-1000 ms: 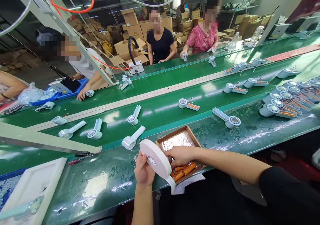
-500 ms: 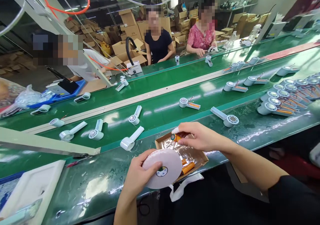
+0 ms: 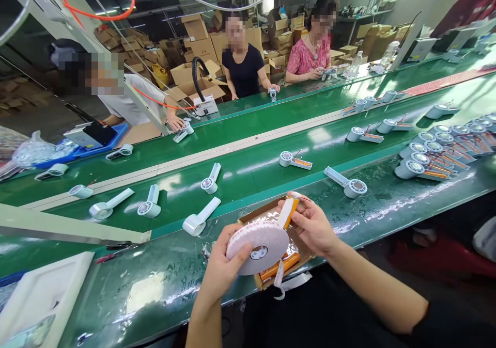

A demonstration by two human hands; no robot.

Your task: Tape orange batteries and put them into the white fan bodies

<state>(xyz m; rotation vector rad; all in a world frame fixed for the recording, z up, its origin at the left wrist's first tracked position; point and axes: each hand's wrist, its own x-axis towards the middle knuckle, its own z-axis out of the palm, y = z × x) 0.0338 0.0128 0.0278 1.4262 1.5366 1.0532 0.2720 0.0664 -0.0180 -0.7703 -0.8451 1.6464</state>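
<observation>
My left hand (image 3: 221, 265) is closed on a large roll of white double-sided tape (image 3: 273, 247), thumb across its face near the core. My right hand (image 3: 314, 225) grips an orange cylindrical battery (image 3: 290, 220) just beyond the roll's upper right edge. Along the battery lies a strip of tape (image 3: 285, 212) that runs from the roll. Underneath both hands is a shallow cardboard box (image 3: 248, 217) with silvery lining, partly hidden. More orange batteries (image 3: 291, 260) lie in it, and a loose white strip (image 3: 296, 282) hangs at its near side.
Light blue fan housings (image 3: 197, 224) lie along the green conveyor (image 3: 248, 183); another housing (image 3: 354, 187) sits beyond my right hand. Many housings with batteries crowd the right (image 3: 411, 169). A white tray (image 3: 42, 291) is at left, below a metal post (image 3: 70, 224). Several people work across the belt.
My right hand has lifted a battery from over the box to the tape roll, and a tape strip now lies along it. The roll has moved slightly up and right.
</observation>
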